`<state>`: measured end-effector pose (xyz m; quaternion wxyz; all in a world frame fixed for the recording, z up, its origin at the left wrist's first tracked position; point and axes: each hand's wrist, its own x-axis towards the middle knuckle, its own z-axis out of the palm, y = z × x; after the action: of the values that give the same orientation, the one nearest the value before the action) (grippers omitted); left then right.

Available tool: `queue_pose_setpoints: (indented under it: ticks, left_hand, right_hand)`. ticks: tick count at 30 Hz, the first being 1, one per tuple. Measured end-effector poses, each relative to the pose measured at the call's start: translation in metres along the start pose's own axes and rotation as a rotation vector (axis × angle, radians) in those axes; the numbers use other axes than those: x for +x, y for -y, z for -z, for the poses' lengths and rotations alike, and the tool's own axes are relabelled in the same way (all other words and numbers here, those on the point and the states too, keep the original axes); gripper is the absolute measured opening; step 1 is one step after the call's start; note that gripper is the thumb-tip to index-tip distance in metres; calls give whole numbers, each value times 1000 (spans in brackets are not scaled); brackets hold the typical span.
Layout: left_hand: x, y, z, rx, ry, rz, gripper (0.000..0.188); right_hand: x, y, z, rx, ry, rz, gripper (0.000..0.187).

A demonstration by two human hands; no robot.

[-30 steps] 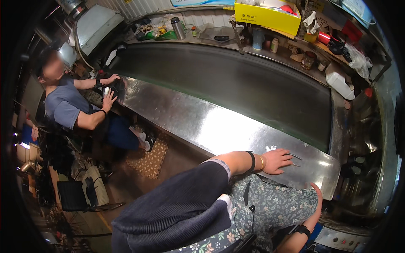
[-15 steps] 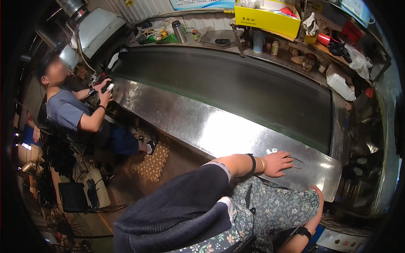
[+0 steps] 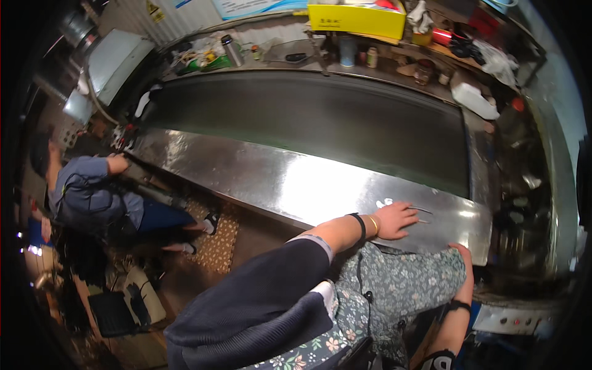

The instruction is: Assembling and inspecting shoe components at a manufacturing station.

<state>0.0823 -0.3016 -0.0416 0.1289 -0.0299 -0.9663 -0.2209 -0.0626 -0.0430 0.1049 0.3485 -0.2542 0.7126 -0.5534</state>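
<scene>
My left hand (image 3: 396, 220) lies palm down with fingers spread on a shiny metal ledge (image 3: 246, 166). The two thin prongs of a pair of tweezers (image 3: 422, 214) stick out from beneath its fingers. Beside the fingertips are a few small white bits (image 3: 384, 202). At the ledge's near right edge, my right hand (image 3: 460, 251) rests on the side of my knee, over the flowered apron (image 3: 407, 280). Its fingers show only in part and look loosely extended, with nothing seen in them.
Beyond the ledge stretches a wide dark belt (image 3: 308, 123). A back shelf bears a yellow box (image 3: 357, 20), a steel flask (image 3: 232, 50), bottles and a white jug (image 3: 475, 100). At left, a co-worker (image 3: 92, 191) sits by the ledge's far end. A control panel (image 3: 515, 320) is at lower right.
The view has shifted, so the bench appears slightly further left. The co-worker has turned away and drawn their hands back from the ledge. My hands keep their places.
</scene>
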Motion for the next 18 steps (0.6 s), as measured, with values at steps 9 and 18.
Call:
queue_pose_setpoints:
  ticks: [9,18]
  left_hand:
    - [-71,2,48,85,-315,170,69]
    - [-309,119,138,421,-447,1492,79]
  right_hand:
    - [27,-59,37,468,-12,-347,28]
    - [43,-80,45,538,-72,-560,28]
